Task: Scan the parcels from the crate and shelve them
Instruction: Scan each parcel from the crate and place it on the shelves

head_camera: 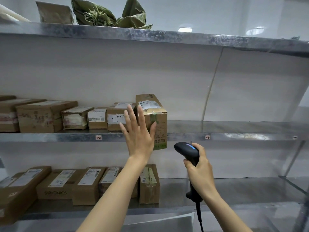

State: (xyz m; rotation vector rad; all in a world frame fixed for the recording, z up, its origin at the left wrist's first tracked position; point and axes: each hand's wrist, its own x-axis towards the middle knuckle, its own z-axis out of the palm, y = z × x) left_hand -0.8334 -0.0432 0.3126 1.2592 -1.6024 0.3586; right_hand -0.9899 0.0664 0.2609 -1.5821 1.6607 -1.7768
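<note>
A tall cardboard parcel (154, 114) with a white shipping label on top rests on the middle shelf (234, 137), its front end sticking out past the shelf's edge. My left hand (138, 133) lies flat against that front face, fingers spread, holding nothing. To the right and lower, my right hand (199, 168) grips the handle of a black barcode scanner (188, 151), whose head points up and left. A cable hangs down from the scanner. The crate is out of view.
Several cardboard parcels (40, 116) line the middle shelf to the left, and several more (87, 185) stand on the lower shelf (234, 190). A box and green sacks (107, 14) sit on the top shelf. Small tags (207, 137) mark the shelf edge.
</note>
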